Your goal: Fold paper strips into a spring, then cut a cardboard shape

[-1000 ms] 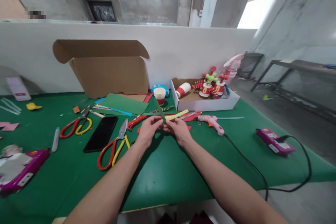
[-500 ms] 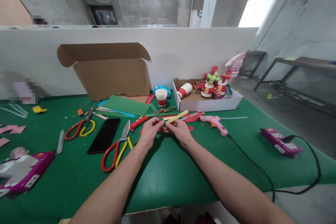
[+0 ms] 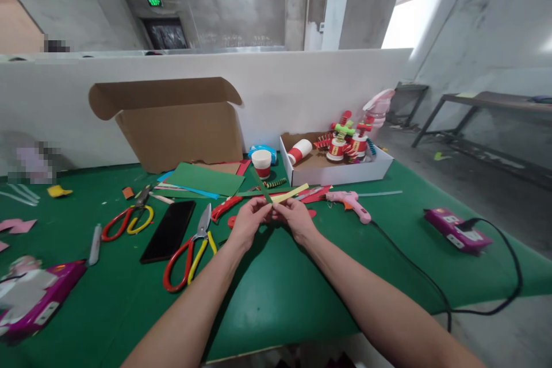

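Note:
A green paper strip (image 3: 264, 188) and a yellow paper strip (image 3: 292, 193) meet at an angle between my fingertips, their free ends pointing away from me. My left hand (image 3: 251, 220) is closed in a pinch at the green strip's near end. Pressed close beside it, my right hand (image 3: 298, 219) pinches the yellow strip where the two come together. The fingers cover the joint, so how the strips are joined cannot be seen. Left of my left wrist lie large scissors (image 3: 202, 233) with red and yellow handles, and a red-handled tool (image 3: 225, 207).
A paper cup (image 3: 261, 164), folded paper springs (image 3: 275, 183) and green card (image 3: 209, 179) lie beyond my hands. A white box (image 3: 340, 173) holds finished cup figures. Rightward are a pink glue gun (image 3: 351, 201) and its cord. A phone (image 3: 168, 231) and smaller scissors (image 3: 138, 210) lie left.
The view has shifted slightly, so the scene sits a little lower and further left. My hands still pinch the strips together, with the fingertips drawn slightly closer.

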The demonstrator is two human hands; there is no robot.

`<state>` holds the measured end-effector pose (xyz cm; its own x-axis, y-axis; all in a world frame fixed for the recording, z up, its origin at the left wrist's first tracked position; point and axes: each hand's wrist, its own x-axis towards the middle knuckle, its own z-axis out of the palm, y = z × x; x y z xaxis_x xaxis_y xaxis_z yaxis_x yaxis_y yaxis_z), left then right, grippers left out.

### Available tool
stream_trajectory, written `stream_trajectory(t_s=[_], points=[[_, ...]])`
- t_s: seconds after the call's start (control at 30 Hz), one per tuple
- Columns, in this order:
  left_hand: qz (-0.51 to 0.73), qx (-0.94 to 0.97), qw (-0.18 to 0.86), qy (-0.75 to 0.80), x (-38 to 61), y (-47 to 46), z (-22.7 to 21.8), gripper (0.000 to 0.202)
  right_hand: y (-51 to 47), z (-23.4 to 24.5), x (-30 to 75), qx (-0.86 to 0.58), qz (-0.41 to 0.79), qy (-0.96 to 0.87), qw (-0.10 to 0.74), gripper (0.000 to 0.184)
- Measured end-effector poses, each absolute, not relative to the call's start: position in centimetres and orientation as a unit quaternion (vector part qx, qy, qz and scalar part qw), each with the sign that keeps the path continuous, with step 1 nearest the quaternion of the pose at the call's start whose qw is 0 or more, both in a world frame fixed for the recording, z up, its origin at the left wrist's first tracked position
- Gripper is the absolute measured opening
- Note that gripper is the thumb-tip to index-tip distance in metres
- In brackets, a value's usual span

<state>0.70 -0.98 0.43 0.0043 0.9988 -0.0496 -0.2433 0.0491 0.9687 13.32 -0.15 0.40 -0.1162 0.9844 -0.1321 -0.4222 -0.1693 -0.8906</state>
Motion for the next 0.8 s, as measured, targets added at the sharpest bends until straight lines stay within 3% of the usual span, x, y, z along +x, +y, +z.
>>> stream_trajectory(t_s=[0.8], points=[[0.553,0.422,0.543,0.472,0.79,-0.91,0.83,0.036,-0.19,0.45,13.30,-0.415,0.587,-0.433,0.543,0.023]])
